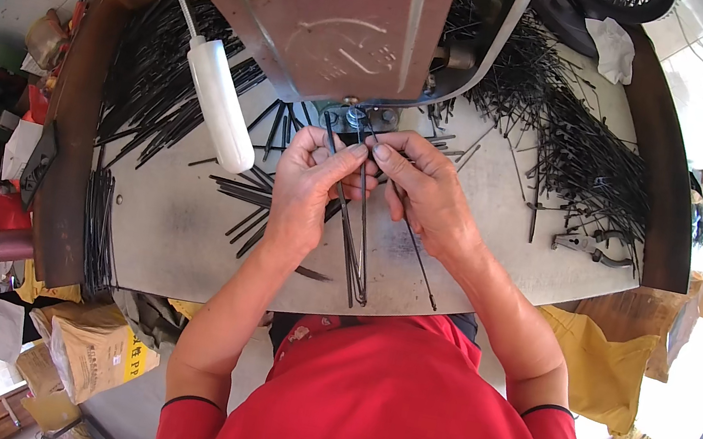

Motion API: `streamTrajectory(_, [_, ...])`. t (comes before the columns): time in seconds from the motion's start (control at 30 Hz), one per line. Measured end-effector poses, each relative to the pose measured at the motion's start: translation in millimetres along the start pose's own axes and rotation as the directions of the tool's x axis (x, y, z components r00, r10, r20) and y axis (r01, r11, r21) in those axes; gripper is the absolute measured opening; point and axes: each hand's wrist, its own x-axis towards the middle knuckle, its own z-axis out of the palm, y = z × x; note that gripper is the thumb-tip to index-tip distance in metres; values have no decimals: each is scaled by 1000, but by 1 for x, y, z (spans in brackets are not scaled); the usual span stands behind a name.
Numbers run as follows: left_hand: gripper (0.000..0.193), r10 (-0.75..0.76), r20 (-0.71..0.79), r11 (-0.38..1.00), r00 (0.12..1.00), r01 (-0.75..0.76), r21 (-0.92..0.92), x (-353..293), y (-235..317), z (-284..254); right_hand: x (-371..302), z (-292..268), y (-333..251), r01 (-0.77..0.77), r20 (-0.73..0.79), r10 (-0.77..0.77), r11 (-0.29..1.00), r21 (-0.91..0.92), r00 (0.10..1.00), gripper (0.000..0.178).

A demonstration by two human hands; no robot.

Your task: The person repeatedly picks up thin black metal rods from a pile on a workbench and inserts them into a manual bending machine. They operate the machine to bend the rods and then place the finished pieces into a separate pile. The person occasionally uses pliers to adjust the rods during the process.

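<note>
My left hand [306, 184] is closed, thumb against fingers, round long black metal rods [354, 239]. Their far ends reach the small metal head [356, 116] at the foot of the machine [336, 31]; the near ends hang toward my body, one bent into a narrow loop. Close beside it, my right hand [431, 186] pinches a thinner black rod [420, 254], which slants down to the right and ends in a small knob. Both hands' fingertips nearly meet just below the metal head. Exactly how the rod tips sit there is too small to tell.
Black rods [169, 87] lie heaped at the left, and a tangled pile of thin rods [585, 156] at the right. A white tube-shaped lamp [217, 104] hangs left of my hands. Pliers [593, 249] lie near the raised right rim [659, 159] of the metal table [493, 262].
</note>
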Motion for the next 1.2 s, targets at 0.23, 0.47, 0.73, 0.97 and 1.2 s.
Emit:
streamTrajectory(0.23, [25,19,14,999,1000,-18,-33,1,5,6,-1,0,-2,8,15,-8,999,-54,1000,20])
streamTrajectory(0.47, [22,90,-50,994,995,-93,-60,9,4,12,14,-4,-11,17,43,-14,997,-79,999,21])
streamTrajectory(0.73, [21,103,-145,979,984,-126,-159,16,-6,14,22,2,-4,18,11,-18,1000,6,1000,21])
streamTrajectory(0.97, [21,108,-148,982,983,-128,-138,10,-2,15,17,7,-7,38,-7,-38,999,-11,999,20])
streamTrajectory(1.2, [21,81,-153,987,985,-100,-125,13,-5,10,21,7,0,2,-6,-2,1000,-1,1000,20])
